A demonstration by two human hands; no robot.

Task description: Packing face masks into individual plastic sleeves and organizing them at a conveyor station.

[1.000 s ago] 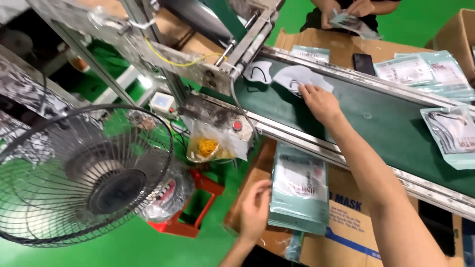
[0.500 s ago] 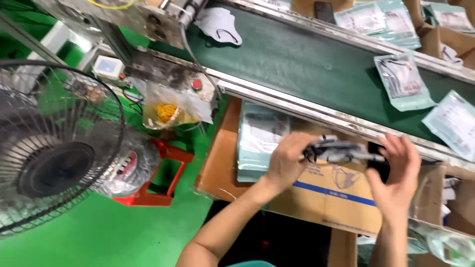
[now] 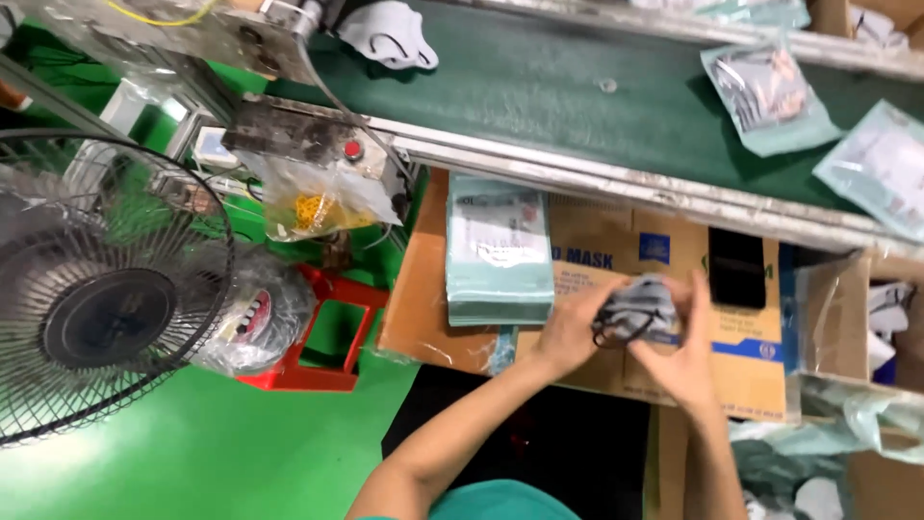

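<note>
Green floor and a conveyor belt (image 3: 577,106) surround us; our left hand (image 3: 568,332) and right hand (image 3: 685,351) both pinch a grey mask (image 3: 643,313). We judge it soft and light, best held by its edges.

— What is looking different from a second ago?
— The right hand (image 3: 679,351) is no longer reaching onto the conveyor belt (image 3: 577,106) — it is now meeting the left hand (image 3: 568,332) over the cardboard box (image 3: 597,260), both folding a grey mask (image 3: 640,313).
</note>
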